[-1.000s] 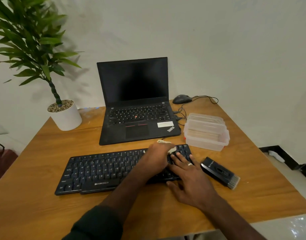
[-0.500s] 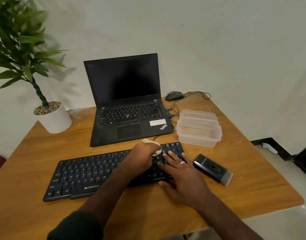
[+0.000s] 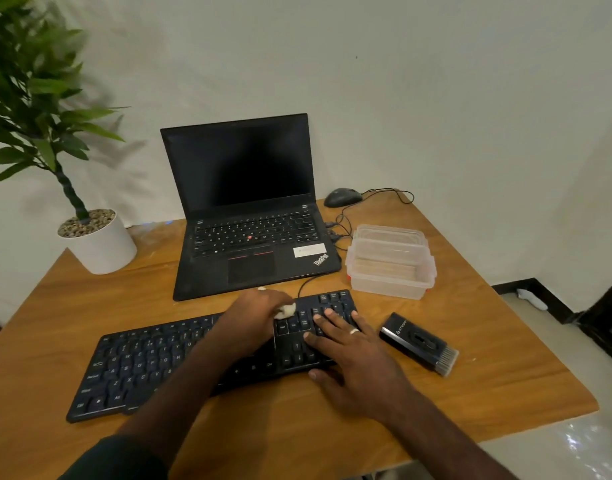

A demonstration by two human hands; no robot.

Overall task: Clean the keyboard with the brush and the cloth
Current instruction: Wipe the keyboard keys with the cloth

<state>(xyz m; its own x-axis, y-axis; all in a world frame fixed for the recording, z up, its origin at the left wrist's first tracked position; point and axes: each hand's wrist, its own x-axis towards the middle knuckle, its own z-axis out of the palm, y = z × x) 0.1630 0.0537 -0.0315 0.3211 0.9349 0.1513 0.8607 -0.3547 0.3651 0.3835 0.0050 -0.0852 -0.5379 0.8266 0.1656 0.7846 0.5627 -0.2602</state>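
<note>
A black keyboard (image 3: pixel 141 365) lies across the front of the wooden table (image 3: pixel 505 358). My left hand (image 3: pixel 252 317) grips a small bunched white cloth (image 3: pixel 285 310) and holds it against the keys right of the keyboard's middle. Most of the cloth is hidden under the fingers. My right hand (image 3: pixel 353 355) rests flat on the keyboard's right end, fingers spread straight over the keys, a ring on one finger. The black brush (image 3: pixel 418 342), grey bristles at its near end, lies on the table just right of the keyboard, apart from both hands.
An open black laptop (image 3: pixel 249 209) stands behind the keyboard. A clear plastic container (image 3: pixel 391 261) sits to the right of the laptop, a wired mouse (image 3: pixel 342 196) behind it. A potted plant (image 3: pixel 96 244) stands at the back left. The table's right edge runs close to the brush.
My left hand has slid the cloth leftward along the keys, away from the keyboard's right end. My right hand stays flat on the right end. The camera view has shifted.
</note>
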